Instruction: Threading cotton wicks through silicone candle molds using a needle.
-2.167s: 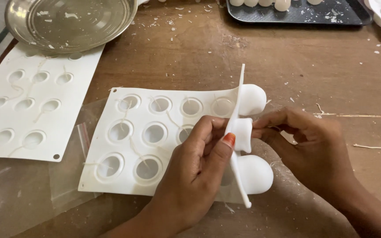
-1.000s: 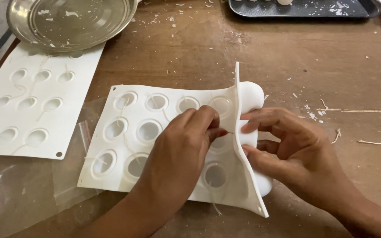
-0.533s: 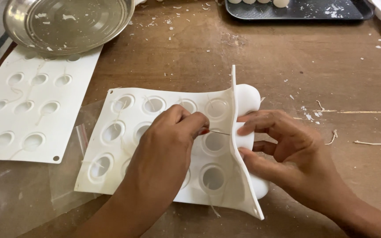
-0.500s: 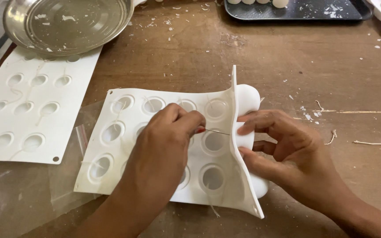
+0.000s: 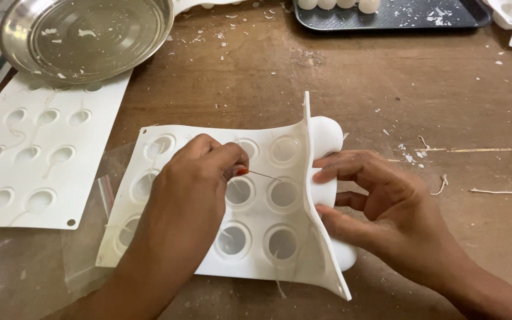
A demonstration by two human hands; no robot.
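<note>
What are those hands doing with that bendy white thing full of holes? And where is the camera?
The camera sits on a person's head and looks down, so the two hands are that person's own. On the brown wooden table lies a soft white rubbery mould with round cups. Its right edge is bent up. The right hand presses that raised edge, where white rounded bumps stick out behind. The left hand pinches a thin pale string over one cup. Further left lies a second flat white mould with round cups, with a shiny round metal bowl above it. At the top sits a dark tray holding white balls. Small white crumbs are scattered about.
</note>
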